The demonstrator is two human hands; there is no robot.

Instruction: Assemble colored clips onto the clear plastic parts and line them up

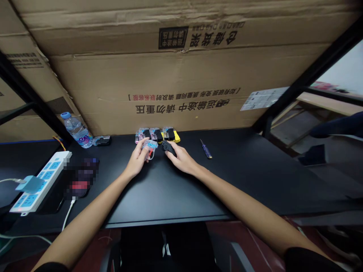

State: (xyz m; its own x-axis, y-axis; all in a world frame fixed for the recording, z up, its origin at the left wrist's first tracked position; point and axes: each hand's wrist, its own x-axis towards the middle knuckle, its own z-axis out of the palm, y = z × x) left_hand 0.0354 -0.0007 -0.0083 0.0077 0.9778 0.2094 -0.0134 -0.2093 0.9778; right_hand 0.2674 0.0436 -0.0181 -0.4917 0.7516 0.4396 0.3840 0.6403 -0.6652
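Observation:
My left hand is closed on a clear plastic shell with blue print and a red part under it. A small black plastic piece with round details is gripped between the thumb and fingers of my right hand. The two held parts are close together but apart, above the black table. Just behind my hands, several small clear-and-black units with pink or yellow edges stand in a row against the cardboard. To the right lies a screwdriver with a blue handle.
Cardboard walls off the back. At the left are a water bottle, another small clear-and-black unit, a white power strip with a plug, and a phone on a white cable. Black frame posts flank the table.

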